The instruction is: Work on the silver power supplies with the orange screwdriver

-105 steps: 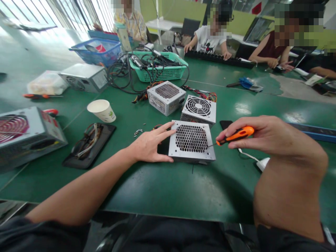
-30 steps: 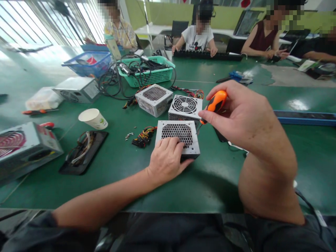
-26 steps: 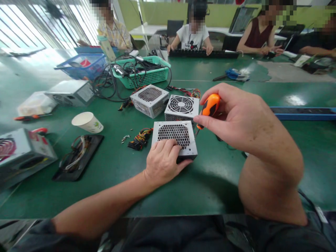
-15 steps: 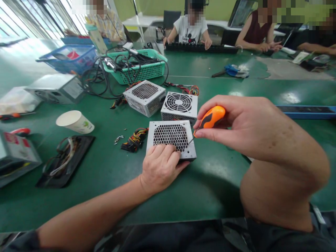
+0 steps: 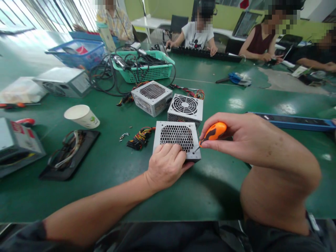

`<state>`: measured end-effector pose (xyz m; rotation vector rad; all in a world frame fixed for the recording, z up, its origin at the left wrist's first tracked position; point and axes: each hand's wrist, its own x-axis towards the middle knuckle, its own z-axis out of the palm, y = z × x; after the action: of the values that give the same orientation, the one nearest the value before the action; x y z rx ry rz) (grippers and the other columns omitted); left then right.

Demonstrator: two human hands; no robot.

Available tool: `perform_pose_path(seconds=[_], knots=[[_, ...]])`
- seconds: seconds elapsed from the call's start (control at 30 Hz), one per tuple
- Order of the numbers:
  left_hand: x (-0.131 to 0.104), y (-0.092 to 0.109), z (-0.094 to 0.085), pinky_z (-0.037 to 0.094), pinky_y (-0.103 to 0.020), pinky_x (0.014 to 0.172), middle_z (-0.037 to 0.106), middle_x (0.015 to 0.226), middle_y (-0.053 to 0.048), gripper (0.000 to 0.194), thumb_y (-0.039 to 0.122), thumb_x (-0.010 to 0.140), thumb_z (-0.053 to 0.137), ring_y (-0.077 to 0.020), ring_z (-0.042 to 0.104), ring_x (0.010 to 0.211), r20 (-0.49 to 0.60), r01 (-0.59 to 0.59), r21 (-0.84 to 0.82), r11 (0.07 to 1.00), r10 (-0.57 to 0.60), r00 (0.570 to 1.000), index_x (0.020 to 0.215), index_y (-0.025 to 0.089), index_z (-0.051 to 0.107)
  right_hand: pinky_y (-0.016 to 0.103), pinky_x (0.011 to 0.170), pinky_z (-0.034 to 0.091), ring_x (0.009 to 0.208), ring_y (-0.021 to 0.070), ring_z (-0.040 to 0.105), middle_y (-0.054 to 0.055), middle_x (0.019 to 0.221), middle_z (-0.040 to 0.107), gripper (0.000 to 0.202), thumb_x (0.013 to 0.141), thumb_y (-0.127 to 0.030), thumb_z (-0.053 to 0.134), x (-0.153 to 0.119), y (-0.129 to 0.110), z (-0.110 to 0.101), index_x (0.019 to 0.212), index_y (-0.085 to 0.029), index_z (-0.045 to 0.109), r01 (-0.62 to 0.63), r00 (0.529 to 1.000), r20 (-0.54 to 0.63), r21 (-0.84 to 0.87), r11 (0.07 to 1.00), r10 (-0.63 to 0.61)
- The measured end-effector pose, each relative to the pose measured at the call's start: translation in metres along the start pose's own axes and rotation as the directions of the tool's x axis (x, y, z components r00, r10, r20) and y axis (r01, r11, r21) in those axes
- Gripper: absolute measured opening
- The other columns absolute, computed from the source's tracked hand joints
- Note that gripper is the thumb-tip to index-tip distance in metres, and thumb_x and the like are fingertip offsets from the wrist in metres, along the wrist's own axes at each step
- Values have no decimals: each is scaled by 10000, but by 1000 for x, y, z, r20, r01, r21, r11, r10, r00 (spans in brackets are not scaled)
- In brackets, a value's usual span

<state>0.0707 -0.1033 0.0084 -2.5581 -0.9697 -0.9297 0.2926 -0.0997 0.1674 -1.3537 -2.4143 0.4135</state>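
Power supply (image 5: 176,133) lies flat on the green surface (image 5: 223,94), directly before the person, honeycomb grille facing up. Left hand (image 5: 166,167): fingers curled over its near edge, thumb at the near side, gripping it. Right hand (image 5: 241,138): fingers closed on the orange handle of the screwdriver (image 5: 215,132). The tool's long axis is slanted; handle up and right, shaft pointing down-left to the top plate's near right corner. Seating of tip: cannot be determined.
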Motion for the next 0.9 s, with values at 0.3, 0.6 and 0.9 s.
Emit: perform_pose_path(seconds=[0.3,0.6,0.9], knots=[[-1,-2,6,380,-415,723,648,842,-65,367,555,983,603,-243,550,805,-39,24,50,998,-22,999,835,220,613,318,625,416,689,200,661,30,853,737,135,950,-317,620,-8,-35,21,1044,-219,628,-7,1000,-2,-249,968,7],[1,-9,7,369,-417,707,644,849,-74,398,581,980,589,-257,549,803,-42,25,71,997,-22,999,836,211,623,303,607,378,620,165,596,13,751,706,143,889,-334,712,7,-33,26,938,-212,657,-53,992,-121,-258,965,22],[-2,-8,6,405,-412,762,671,894,-83,325,517,972,636,-265,584,861,-39,37,28,999,-36,999,889,203,659,298,649,490,680,166,666,-7,807,759,178,848,-342,765,5,6,10,967,-218,715,-99,993,-52,93,991,104]])
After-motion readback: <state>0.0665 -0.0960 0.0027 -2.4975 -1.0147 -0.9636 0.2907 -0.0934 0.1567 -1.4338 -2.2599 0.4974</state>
